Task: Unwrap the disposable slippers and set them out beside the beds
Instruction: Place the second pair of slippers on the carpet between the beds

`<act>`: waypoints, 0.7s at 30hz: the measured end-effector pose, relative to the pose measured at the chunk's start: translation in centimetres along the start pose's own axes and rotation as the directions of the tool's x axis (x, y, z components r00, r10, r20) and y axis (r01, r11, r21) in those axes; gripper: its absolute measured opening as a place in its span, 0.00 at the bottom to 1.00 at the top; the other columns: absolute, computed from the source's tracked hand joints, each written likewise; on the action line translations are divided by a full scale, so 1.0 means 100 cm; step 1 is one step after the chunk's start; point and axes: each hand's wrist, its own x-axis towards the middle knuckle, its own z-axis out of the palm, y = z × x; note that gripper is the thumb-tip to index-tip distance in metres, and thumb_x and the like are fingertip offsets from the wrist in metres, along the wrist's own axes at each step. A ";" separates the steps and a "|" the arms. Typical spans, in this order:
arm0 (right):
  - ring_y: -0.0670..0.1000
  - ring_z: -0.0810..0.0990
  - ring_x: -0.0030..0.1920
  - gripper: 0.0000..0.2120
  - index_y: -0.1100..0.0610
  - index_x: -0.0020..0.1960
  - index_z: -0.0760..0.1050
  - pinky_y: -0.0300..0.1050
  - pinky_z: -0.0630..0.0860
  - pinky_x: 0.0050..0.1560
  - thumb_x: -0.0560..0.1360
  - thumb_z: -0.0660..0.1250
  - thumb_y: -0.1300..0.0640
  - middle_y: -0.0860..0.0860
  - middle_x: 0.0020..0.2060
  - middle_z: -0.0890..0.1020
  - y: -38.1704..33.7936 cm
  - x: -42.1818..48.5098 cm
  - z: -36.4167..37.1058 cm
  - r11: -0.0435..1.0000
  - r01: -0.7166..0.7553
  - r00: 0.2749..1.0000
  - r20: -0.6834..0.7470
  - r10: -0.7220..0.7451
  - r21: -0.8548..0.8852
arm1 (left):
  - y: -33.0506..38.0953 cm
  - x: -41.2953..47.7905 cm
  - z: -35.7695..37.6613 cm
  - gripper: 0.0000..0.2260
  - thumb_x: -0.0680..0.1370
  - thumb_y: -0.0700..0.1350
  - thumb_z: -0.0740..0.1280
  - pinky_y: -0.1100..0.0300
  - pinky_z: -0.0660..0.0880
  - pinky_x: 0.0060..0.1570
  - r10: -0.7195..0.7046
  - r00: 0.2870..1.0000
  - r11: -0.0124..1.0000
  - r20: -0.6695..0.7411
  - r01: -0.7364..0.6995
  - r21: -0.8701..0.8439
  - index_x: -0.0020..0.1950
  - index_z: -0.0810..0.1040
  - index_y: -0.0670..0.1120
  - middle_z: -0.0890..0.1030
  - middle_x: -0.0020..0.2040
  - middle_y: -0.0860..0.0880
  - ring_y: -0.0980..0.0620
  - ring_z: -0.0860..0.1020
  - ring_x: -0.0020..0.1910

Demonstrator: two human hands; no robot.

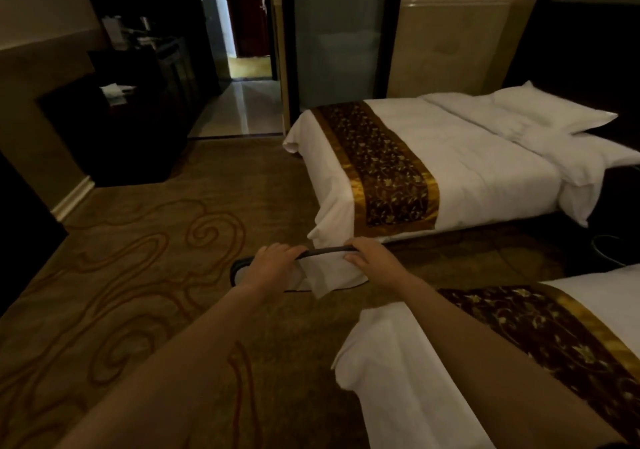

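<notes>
- A dim hotel room with a brown carpet (156,241) patterned in swirling orange lines; two white beds stand on the right.
- Nearest, at lower right, is the foot corner of the near bed (408,386), with a dark floral runner edged in gold (554,338) across it.
- Two bare forearms reach forward from the bottom edge of the view, over the carpet and the near bed's corner.
- The left hand (277,265) has its fingers curled over the dark rim of the disposable slippers (332,274), gripping them from above.
- The right hand (370,258) grips the other end of the same rim, thumb below and fingers wrapped over the top.
- The slippers are held between both hands above the carpet, in the gap between the foot ends of the two beds. A white, sheet-like part hangs below the rim; it is unclear whether this is wrapping or slipper fabric.
- Beyond the hands stands the far bed (485,171), made up in white, with a matching runner (377,168) and a pillow (550,113) at its head.
- At far left is a dark desk (121,137); its tabletop carries a pale object (112,92), too dim to identify.
- Farthest back, an open doorway (249,68) leads to a lit, glossy floor, beside a frosted glass panel (339,33).
</notes>
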 end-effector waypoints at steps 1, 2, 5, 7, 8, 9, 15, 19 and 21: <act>0.53 0.74 0.56 0.13 0.55 0.61 0.73 0.44 0.69 0.52 0.79 0.58 0.52 0.53 0.54 0.77 0.009 0.018 -0.005 1.000 -0.018 1.000 -0.003 0.018 -0.011 | -0.006 0.024 -0.001 0.20 0.79 0.46 0.58 0.53 0.67 0.60 0.020 1.000 1.000 0.009 -0.020 0.008 0.72 0.65 0.52 0.75 0.64 0.48 0.46 0.72 0.62; 0.53 0.74 0.56 0.14 0.55 0.61 0.72 0.45 0.69 0.53 0.79 0.58 0.52 0.53 0.55 0.77 0.018 0.035 -0.011 0.999 -0.039 0.999 -0.013 0.039 -0.013 | -0.011 0.048 -0.003 0.21 0.79 0.46 0.59 0.52 0.67 0.61 0.042 0.999 0.999 0.019 -0.042 0.011 0.72 0.65 0.52 0.75 0.64 0.48 0.46 0.72 0.63; 0.53 0.72 0.58 0.14 0.55 0.61 0.72 0.47 0.69 0.56 0.79 0.58 0.51 0.54 0.56 0.76 0.045 0.074 -0.032 0.994 -0.110 0.992 -0.054 0.110 0.010 | -0.014 0.114 -0.009 0.21 0.78 0.45 0.60 0.51 0.67 0.61 0.113 0.993 0.994 0.041 -0.112 -0.008 0.71 0.65 0.52 0.75 0.64 0.47 0.46 0.72 0.62; 0.54 0.72 0.59 0.14 0.55 0.61 0.72 0.48 0.70 0.58 0.79 0.58 0.52 0.55 0.57 0.76 0.064 0.096 -0.044 0.988 -0.155 0.985 -0.069 0.156 0.019 | -0.011 0.154 -0.011 0.21 0.78 0.46 0.61 0.50 0.67 0.62 0.156 0.986 0.988 0.066 -0.155 -0.009 0.72 0.65 0.52 0.75 0.64 0.47 0.45 0.72 0.63; 0.54 0.72 0.59 0.14 0.55 0.62 0.71 0.49 0.70 0.58 0.79 0.58 0.52 0.55 0.57 0.76 0.073 0.108 -0.050 0.984 -0.174 0.982 -0.074 0.175 0.026 | -0.010 0.173 -0.012 0.22 0.78 0.46 0.61 0.50 0.67 0.62 0.175 0.982 0.985 0.077 -0.175 -0.003 0.72 0.64 0.52 0.75 0.65 0.47 0.45 0.72 0.63; 0.54 0.72 0.60 0.14 0.55 0.62 0.71 0.49 0.70 0.59 0.79 0.58 0.52 0.55 0.57 0.76 0.084 0.120 -0.056 0.980 -0.197 0.977 -0.079 0.199 0.032 | -0.009 0.195 -0.011 0.22 0.78 0.47 0.60 0.50 0.67 0.63 0.195 0.977 0.981 0.082 -0.196 0.003 0.72 0.64 0.52 0.75 0.65 0.47 0.45 0.72 0.63; 0.53 0.71 0.61 0.16 0.56 0.65 0.69 0.44 0.68 0.57 0.79 0.58 0.51 0.54 0.60 0.75 0.154 0.191 -0.077 0.956 -0.287 0.945 -0.146 0.292 0.056 | -0.002 0.313 -0.001 0.22 0.79 0.48 0.59 0.51 0.66 0.63 0.281 0.955 0.959 0.094 -0.283 0.006 0.73 0.63 0.53 0.74 0.64 0.48 0.46 0.71 0.63; 0.55 0.72 0.60 0.16 0.57 0.64 0.70 0.47 0.70 0.57 0.79 0.58 0.51 0.55 0.58 0.75 0.210 0.242 -0.092 0.949 -0.306 0.929 -0.193 0.316 0.082 | 0.008 0.403 0.003 0.23 0.78 0.52 0.61 0.52 0.67 0.61 0.356 0.927 0.932 0.118 -0.361 0.030 0.73 0.63 0.52 0.76 0.63 0.47 0.46 0.72 0.62; 0.54 0.72 0.59 0.15 0.56 0.62 0.71 0.47 0.70 0.56 0.79 0.58 0.51 0.54 0.57 0.76 0.233 0.263 -0.102 0.936 -0.335 0.912 -0.213 0.352 0.111 | 0.015 0.442 0.003 0.23 0.78 0.51 0.59 0.52 0.67 0.60 0.384 0.915 0.921 0.125 -0.389 0.016 0.73 0.64 0.50 0.76 0.63 0.45 0.45 0.72 0.61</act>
